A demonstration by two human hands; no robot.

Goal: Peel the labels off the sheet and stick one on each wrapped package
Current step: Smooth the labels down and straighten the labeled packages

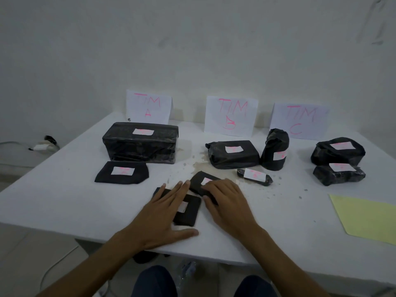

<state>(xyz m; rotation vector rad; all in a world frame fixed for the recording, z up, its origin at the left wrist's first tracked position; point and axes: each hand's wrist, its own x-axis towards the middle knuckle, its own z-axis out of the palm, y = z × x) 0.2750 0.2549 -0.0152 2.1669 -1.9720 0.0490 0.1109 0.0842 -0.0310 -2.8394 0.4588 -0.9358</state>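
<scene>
1. Nearest the camera, the person's knees in dark trousers show below the edge of the white bench (pixel 64 200).
2. The left hand (pixel 165 213) lies flat with its fingers straight and spread, pressing on a flat square black-wrapped package (pixel 189 211) near the front edge; a white label (pixel 183 207) peeks out beside the fingers.
3. The right hand (pixel 227 202) rests on a second small black package (pixel 198 182) just beyond, its fingers bent over the package's near edge and its thumb against the side — it holds the package. That package's label (pixel 207 180) shows past the fingertips.
4. To the right, at the bench's edge, lies a pale yellow sheet (pixel 366 219), well apart from both hands.
5. In the middle band, left to right: a flat black package (pixel 122 173) with a white label, a brownish stain (pixel 198 166) on the bench, a small narrow labelled package (pixel 255 174), and a lumpy labelled bundle (pixel 339 174).
6. Further back: a large black box-shaped package (pixel 140 142), a medium block package (pixel 233 154), an upright cylindrical package (pixel 275 150) and another bundle (pixel 338 150) — each bears a white label with pink marks.
7. Against the wall stand three white paper signs in pink lettering: "TIM A" (pixel 149 107), "TIM B" (pixel 231 115) and "TIM C" (pixel 301 121).
</scene>
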